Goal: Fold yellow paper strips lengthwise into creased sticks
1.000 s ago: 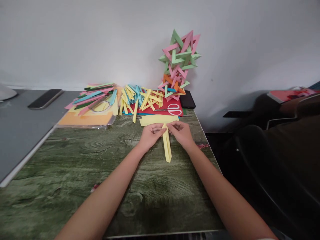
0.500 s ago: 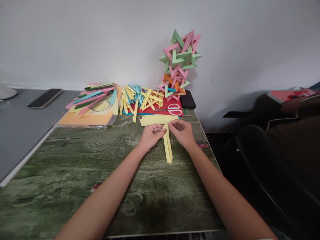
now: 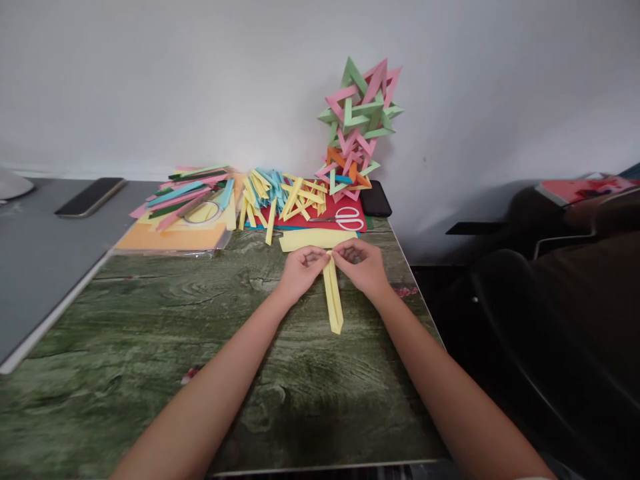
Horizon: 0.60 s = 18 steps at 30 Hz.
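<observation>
A folded yellow paper strip [image 3: 333, 300] points toward me, its near end pointed and a crease running down its length. My left hand [image 3: 303, 270] pinches the far end from the left, thumb and fingers pressed together. From the right, my right hand [image 3: 363, 267] pinches that same end, so the tip is mostly hidden by fingers. Just beyond both hands lies a flat yellow paper sheet [image 3: 317, 239]. White-handled scissors [image 3: 347, 219] rest on red paper [image 3: 305, 223] behind it.
Yellow and blue folded strips [image 3: 280, 193] are heaped at the back. Left of them, coloured strips lie on a plastic pack of paper [image 3: 170, 237]. A star-shaped paper model [image 3: 363, 113] stands near a phone [image 3: 375, 199]. Another phone [image 3: 91, 197] lies on the grey surface at left.
The folded yellow strip has shifted slightly toward me and straightened a little. My right hand has moved slightly left, and both hands now pinch the far end close together.
</observation>
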Tool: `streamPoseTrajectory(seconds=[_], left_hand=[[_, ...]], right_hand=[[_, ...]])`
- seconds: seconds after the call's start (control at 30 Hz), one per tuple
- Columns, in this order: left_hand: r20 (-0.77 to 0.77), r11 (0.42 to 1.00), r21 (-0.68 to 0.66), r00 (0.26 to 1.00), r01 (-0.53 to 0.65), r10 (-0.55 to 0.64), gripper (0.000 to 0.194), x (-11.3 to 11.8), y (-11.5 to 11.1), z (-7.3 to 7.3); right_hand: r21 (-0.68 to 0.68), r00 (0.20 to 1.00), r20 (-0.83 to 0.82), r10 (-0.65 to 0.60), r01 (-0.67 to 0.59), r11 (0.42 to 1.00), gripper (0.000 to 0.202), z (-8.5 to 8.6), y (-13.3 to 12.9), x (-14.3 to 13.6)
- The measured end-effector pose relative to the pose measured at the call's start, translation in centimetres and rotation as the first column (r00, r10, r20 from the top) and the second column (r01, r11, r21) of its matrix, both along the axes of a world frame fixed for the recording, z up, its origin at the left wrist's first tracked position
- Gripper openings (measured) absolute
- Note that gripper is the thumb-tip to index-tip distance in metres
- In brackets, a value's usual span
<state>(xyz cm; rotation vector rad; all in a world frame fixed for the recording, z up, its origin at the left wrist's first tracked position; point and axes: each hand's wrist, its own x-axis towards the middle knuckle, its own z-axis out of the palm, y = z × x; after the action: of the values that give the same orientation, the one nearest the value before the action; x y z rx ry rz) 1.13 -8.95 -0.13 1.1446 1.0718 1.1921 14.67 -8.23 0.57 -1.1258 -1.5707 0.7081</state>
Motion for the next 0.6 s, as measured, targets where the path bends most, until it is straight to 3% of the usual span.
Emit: streamPoseTrajectory(seconds=[0.2, 0.6], left_hand=[[-0.037, 0.999, 0.052, 0.999, -0.015, 0.016, 0.02, -0.14, 0.02, -0.02], [-0.082, 0.998, 0.063, 0.997, 0.012, -0.007, 0.017, -0.31, -0.1, 0.19]], right_hand=[[0.136, 0.993, 0.117, 0.029, -0.045, 0.99, 0.007, 0.2, -0.36, 0.02], [0.143, 0.956, 0.271, 0.114, -0.157, 0.977, 0.012, 0.44, -0.32, 0.77]])
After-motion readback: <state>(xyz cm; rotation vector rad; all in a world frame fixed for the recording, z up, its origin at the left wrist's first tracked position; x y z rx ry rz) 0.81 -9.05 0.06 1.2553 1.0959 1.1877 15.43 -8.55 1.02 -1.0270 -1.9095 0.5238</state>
